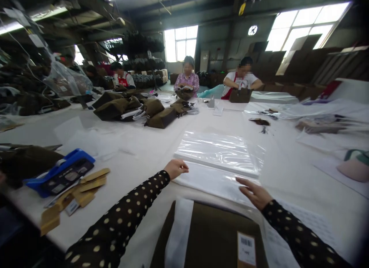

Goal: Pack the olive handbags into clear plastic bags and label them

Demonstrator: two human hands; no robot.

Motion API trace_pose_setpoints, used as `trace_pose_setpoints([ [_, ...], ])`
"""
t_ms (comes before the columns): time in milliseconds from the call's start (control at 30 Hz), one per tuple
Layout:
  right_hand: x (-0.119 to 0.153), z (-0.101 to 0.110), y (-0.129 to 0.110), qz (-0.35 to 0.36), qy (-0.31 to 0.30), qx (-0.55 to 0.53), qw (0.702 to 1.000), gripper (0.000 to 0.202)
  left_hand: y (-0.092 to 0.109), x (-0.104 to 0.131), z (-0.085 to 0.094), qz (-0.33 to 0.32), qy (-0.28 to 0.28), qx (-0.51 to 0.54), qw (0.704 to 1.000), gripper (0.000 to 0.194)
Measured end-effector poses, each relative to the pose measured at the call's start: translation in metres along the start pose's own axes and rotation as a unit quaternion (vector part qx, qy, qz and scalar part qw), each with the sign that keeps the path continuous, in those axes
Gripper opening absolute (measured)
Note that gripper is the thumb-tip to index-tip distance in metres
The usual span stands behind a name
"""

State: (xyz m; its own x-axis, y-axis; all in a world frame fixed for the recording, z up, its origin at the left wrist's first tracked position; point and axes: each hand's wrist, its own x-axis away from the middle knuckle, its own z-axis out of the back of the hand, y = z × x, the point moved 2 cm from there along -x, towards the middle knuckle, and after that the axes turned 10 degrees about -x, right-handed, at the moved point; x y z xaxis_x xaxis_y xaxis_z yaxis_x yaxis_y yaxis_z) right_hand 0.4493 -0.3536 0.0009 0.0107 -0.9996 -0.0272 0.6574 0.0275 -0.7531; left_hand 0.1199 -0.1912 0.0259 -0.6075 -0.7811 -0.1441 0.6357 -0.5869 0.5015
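Observation:
My left hand [176, 168] is at the left edge of a stack of clear plastic bags [216, 150], its fingers loosely curved and slightly apart, with nothing visible in them. Over the right side of the lower white plastic sheet [210, 181], my right hand [255, 192] is open with fingers stretched out. Close in front of me lies a dark olive fabric bag [219, 229]. A white strip [180, 231] runs down its left side, and a tag with a barcode label [246, 248] lies on its right.
On the left are a blue tray [62, 170] with a dark device and several brown paper tags [83, 189]. Olive bags [161, 116] are piled farther back on the white table [138, 145]. Co-workers [187, 81] handle bags across the table. Plastic-covered material [325, 124] lies right.

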Motion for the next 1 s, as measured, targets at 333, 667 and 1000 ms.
trace_pose_setpoints([
  [333,-0.033,-0.042,0.008,-0.007,-0.108,0.196,0.975,0.045,-0.036,-0.055,-0.052,-0.032,-0.251,-0.152,0.956,0.021],
  [667,-0.04,-0.034,-0.001,-0.055,-0.114,0.254,0.959,0.031,-0.014,-0.061,-0.03,-0.019,-0.205,-0.192,0.96,0.03],
  [1000,-0.066,0.053,-0.038,-0.056,-0.105,0.32,0.94,0.032,0.038,-0.013,0.032,-0.1,-0.046,-0.241,0.964,0.024],
])
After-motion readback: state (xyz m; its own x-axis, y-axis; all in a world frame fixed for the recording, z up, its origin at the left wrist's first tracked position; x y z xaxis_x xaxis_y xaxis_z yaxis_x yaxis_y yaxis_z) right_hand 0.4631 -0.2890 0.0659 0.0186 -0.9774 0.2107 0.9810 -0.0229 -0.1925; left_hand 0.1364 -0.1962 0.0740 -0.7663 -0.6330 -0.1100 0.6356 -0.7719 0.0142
